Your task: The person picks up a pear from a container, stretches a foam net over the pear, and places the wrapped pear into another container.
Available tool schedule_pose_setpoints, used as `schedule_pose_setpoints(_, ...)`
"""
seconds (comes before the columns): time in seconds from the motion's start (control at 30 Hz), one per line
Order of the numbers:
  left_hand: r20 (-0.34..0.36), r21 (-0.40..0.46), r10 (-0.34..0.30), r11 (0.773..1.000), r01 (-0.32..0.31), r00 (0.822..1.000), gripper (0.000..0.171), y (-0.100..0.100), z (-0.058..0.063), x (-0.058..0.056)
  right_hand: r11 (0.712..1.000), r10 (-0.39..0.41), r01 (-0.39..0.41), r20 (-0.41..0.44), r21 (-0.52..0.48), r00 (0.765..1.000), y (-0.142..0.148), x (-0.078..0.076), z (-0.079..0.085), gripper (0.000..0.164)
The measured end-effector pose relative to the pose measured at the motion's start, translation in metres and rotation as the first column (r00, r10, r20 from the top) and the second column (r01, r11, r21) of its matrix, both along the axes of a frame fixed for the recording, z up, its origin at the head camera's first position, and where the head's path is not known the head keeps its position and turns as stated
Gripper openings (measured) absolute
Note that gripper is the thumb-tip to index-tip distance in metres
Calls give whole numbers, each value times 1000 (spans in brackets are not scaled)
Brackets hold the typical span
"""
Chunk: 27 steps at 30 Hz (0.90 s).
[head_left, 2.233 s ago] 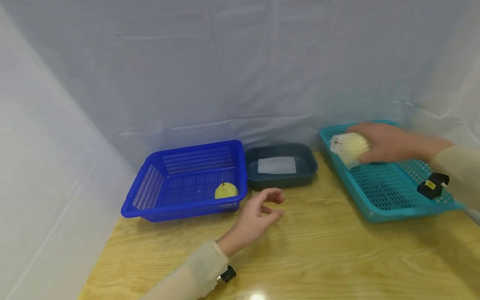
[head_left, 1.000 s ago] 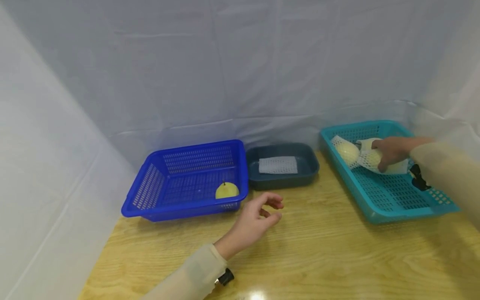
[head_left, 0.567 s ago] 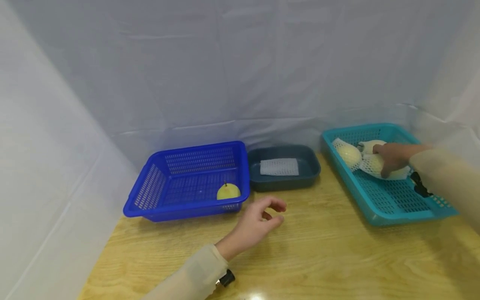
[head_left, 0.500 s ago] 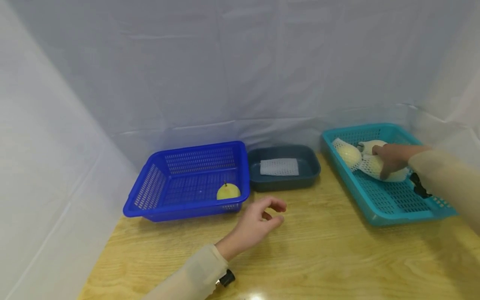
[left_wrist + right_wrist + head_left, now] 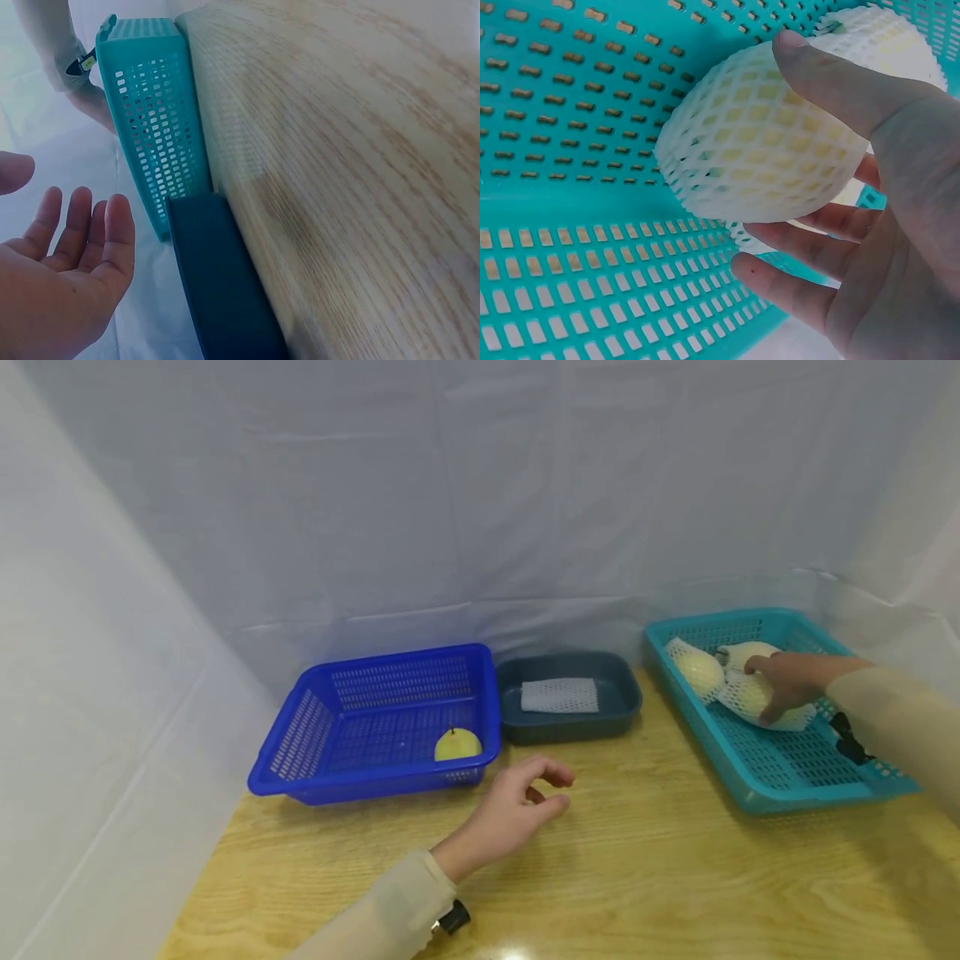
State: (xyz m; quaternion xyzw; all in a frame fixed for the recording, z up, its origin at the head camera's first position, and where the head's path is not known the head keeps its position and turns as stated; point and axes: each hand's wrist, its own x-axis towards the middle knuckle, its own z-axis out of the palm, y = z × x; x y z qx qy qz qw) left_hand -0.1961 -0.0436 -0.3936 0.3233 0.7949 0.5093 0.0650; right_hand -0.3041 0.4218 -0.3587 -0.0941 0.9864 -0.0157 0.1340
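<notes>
Presently, from my remote seat, I see the right hand (image 5: 789, 680) inside the teal perforated basket (image 5: 817, 796), with its thumb and fingers bent around a pear in white foam netting (image 5: 765, 142). How firm this grip is, I cannot tell. A second netted pear (image 5: 699, 675) lies just to the left of the hand, and a third netted pear (image 5: 750, 653) lies just beyond its fingers. The left hand (image 5: 510, 806) holds nothing; its fingers are loosely curved, well apart from the right one.

What could go wrong, in my judgement? The foam is probably soft and may slide on the fruit, so a grip on the netting alone could let the pear slip out. Too strong a squeeze could bruise it. Because the three lie so close, I think a sideways pull might roll a neighbour, or the net ends may catch.

As for the surface, the table (image 5: 600, 877) has a yellowish wood grain, with a bright glare nearer to me than the left hand. Whitish sheeting (image 5: 375, 510) hangs beyond both hands and at the sides. Just beyond the left hand stands a dark tray (image 5: 562, 728) with a flat foam net sleeve (image 5: 559, 695); to its left, the blue perforated basket (image 5: 375, 775) holds one bare pear (image 5: 457, 746).
</notes>
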Motion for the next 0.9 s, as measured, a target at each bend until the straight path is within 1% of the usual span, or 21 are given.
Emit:
schedule_pose_setpoints(0.27, -3, -27, 6, 1000, -6, 1000, 21, -2, 0, -1, 1000, 15, -16, -38, -11, 999, -3, 3, 1, 102)
schedule_pose_setpoints(0.63, -14, -39, 20, 999, -21, 1000, 21, -4, 1, 1, 1000, 16, -17, -50, -12, 999, -6, 5, 5, 101)
schedule_pose_setpoints(0.77, -10, -31, 16, 999, -17, 1000, 21, -4, 1, 1, 999, 30, -31, -62, -16, 998, -5, 5, 7, 99)
schedule_pose_setpoints(0.9, -10, -27, 13, 1000, -14, 1000, 21, -4, 0, 0, 1000, 28, -29, -55, -12, 998, -6, 6, 9, 98)
